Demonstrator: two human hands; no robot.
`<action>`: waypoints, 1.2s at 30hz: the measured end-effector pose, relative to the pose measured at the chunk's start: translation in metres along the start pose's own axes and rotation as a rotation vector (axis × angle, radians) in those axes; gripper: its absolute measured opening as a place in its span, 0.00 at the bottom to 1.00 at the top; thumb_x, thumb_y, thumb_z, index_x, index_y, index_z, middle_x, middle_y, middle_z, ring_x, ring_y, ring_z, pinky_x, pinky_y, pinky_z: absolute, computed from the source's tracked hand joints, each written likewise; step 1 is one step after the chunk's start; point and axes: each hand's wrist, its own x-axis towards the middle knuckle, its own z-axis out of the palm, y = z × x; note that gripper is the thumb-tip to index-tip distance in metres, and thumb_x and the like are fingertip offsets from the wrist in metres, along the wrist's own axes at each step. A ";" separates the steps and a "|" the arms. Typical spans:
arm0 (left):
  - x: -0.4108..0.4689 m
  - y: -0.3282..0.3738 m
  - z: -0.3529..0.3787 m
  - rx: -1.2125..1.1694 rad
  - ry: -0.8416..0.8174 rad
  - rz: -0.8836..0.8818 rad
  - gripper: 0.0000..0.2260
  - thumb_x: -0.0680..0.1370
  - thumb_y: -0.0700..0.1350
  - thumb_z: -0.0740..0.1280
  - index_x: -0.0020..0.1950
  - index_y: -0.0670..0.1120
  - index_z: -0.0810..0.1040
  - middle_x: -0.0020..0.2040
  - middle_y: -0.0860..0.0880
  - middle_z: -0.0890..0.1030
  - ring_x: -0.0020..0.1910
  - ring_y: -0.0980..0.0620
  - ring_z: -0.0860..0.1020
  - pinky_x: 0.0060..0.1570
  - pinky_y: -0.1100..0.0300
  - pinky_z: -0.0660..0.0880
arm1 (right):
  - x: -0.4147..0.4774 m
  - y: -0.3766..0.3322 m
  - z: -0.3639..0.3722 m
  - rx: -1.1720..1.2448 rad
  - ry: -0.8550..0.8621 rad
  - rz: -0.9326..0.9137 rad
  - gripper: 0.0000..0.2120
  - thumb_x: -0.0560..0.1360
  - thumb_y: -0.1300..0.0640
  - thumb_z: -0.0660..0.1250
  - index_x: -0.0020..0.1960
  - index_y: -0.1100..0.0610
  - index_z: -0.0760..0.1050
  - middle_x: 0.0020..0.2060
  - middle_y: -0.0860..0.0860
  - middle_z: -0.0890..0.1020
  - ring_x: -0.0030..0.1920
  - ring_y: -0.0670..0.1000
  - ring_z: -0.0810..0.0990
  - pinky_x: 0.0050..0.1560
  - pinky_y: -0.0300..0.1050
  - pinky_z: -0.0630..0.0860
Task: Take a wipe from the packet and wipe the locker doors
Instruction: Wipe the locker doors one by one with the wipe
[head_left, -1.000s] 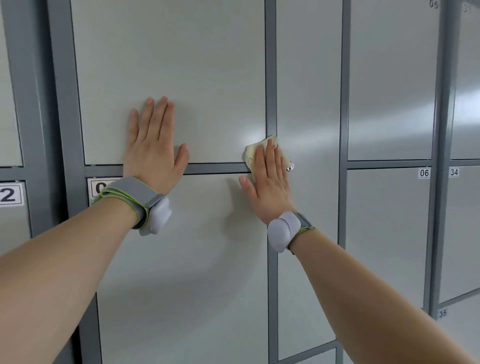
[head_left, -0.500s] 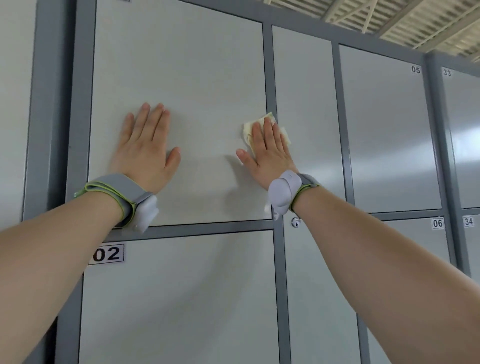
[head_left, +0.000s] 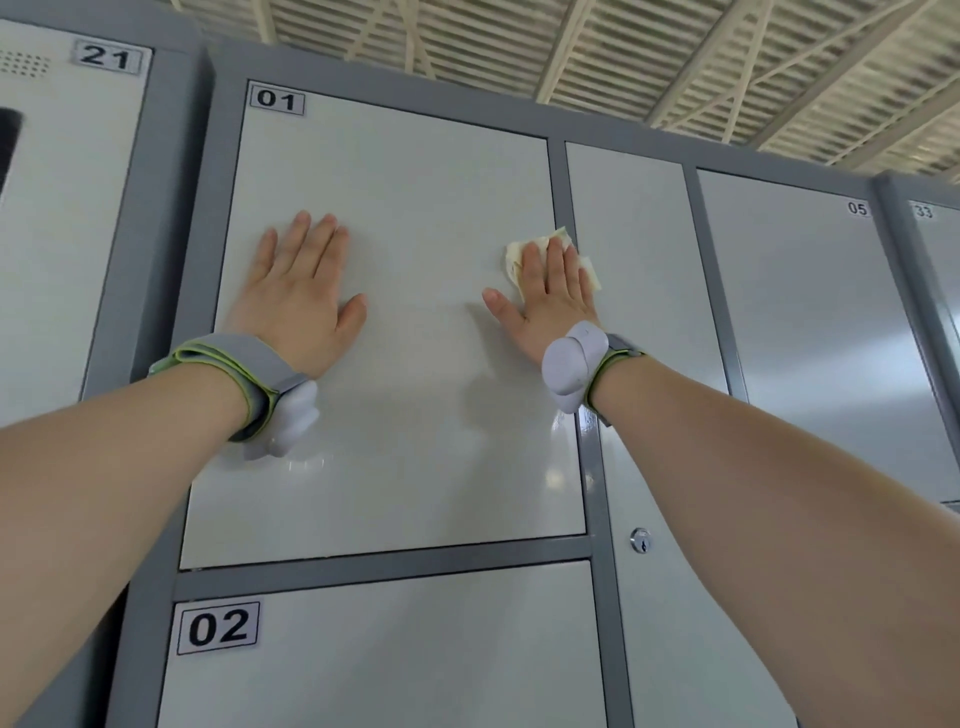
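Both arms reach up and forward, palms against locker door 01 (head_left: 415, 441). The left hand (head_left: 301, 296) lies flat on the door's left half, its grip spread and holding nothing. The right hand (head_left: 553, 296) presses the wipe (head_left: 517, 262) against the door near its right edge, fingers straight and together, thumb out. Those fingers hide most of the yellowish wipe, which looks crumpled, perhaps folded. Both forearms run out of view below.
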 end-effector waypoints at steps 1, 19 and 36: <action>0.003 -0.002 -0.001 0.000 0.001 -0.002 0.33 0.75 0.54 0.47 0.76 0.37 0.53 0.77 0.42 0.54 0.77 0.43 0.48 0.73 0.51 0.40 | -0.004 -0.003 0.001 -0.007 -0.009 -0.035 0.36 0.79 0.37 0.48 0.77 0.55 0.38 0.76 0.55 0.38 0.75 0.53 0.34 0.72 0.46 0.33; 0.039 -0.029 -0.004 0.082 -0.009 0.005 0.35 0.74 0.58 0.42 0.77 0.40 0.49 0.78 0.44 0.48 0.77 0.46 0.45 0.73 0.52 0.40 | 0.073 -0.019 -0.021 -0.006 0.045 0.014 0.36 0.78 0.34 0.44 0.77 0.53 0.39 0.77 0.54 0.40 0.76 0.53 0.37 0.74 0.47 0.36; 0.039 -0.030 -0.001 0.116 0.032 0.013 0.42 0.69 0.62 0.33 0.77 0.41 0.50 0.78 0.45 0.50 0.77 0.47 0.47 0.73 0.52 0.41 | 0.110 -0.039 -0.038 -0.179 0.066 -0.056 0.28 0.82 0.44 0.47 0.77 0.50 0.41 0.76 0.56 0.41 0.76 0.58 0.39 0.74 0.51 0.38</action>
